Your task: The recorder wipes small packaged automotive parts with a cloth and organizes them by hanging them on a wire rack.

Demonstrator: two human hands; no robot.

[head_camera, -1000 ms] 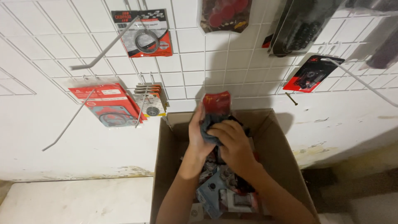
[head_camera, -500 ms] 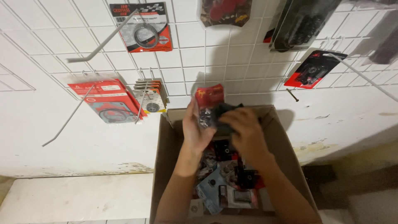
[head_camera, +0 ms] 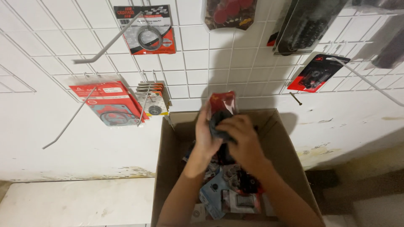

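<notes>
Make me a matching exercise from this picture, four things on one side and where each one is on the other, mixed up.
Things:
1. red-topped packet
2. cardboard box
3. packet with a metal ring
4. loose blister packs

Places:
A. hung high on the wire grid
B. lying inside the box
C. held between the left hand and right hand
D. standing open against the white wall

Pairs: 1-C, 2-D, 3-A, 4-B

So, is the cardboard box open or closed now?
Open. The cardboard box has its top uncovered, small packets show inside, and both forearms reach into it.
</notes>
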